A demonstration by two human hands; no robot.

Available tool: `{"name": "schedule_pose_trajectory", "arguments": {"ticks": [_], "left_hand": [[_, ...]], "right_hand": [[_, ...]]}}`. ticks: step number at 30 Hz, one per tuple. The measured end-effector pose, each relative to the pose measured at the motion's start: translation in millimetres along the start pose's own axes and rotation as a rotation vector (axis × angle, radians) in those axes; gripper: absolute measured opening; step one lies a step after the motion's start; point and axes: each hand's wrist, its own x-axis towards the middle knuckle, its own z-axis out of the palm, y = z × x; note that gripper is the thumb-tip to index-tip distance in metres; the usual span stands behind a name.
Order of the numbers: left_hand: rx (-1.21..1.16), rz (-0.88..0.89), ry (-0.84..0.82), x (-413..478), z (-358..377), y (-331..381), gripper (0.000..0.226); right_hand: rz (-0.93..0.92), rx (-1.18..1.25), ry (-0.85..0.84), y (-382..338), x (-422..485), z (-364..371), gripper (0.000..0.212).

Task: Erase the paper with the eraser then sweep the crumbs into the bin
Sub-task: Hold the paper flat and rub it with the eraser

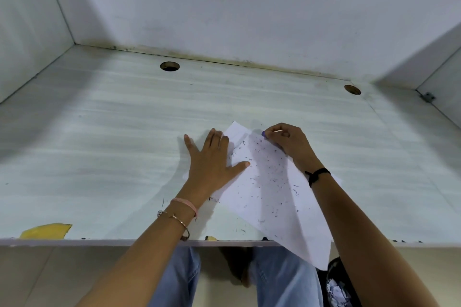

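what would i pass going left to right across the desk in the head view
yellow patch → left cable hole → left hand pressing the paper → right hand gripping the eraser → right cable hole → metal bracket

Head-worn camera looks forward and down, close over the desk.

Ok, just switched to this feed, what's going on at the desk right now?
A person is erasing a sheet of paper on the desk. The left hand lies flat on the paper's left edge, holding it down, while the right hand pinches a small purple eraser near its far corner. Dark crumbs are scattered over the sheet, not yet swept. Its near corner overhangs the desk edge, by a dark bin below.
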Motion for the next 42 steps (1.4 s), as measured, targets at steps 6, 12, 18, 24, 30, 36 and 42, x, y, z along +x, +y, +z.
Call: {"name": "schedule_pose_trajectory", "arguments": {"ticks": [6,12,18,24,30,36,42], "left_hand": [[-0.006,0.061,-0.007,16.3,14.3,12.4,0.095],[-0.007,0.039,-0.056,16.4,18.2,12.9,0.105],[0.006,0.045,-0.06,17.7,18.7,12.3,0.104],[0.014,0.054,-0.004,17.5,23.0,11.5,0.103],[0.0,0.054,-0.048,16.8,19.0,11.4,0.105],[-0.001,0.054,-0.033,17.7,19.7,11.3,0.104],[-0.004,0.058,-0.021,16.7,20.3,11.5,0.103]], "right_hand": [[0.01,-0.003,-0.011,1.4,-0.3,3.3,0.012],[-0.093,-0.236,-0.011,-10.5,-0.6,19.8,0.007],[-0.156,-0.437,0.022,-13.5,10.1,28.9,0.006],[-0.21,-0.544,-0.113,-17.9,-2.7,47.5,0.005],[-0.046,-0.463,0.089,-14.9,19.2,16.4,0.006],[-0.135,-0.487,-0.05,-16.6,8.2,29.1,0.003],[-0.125,-0.488,-0.036,-24.3,11.1,28.0,0.006]]}}
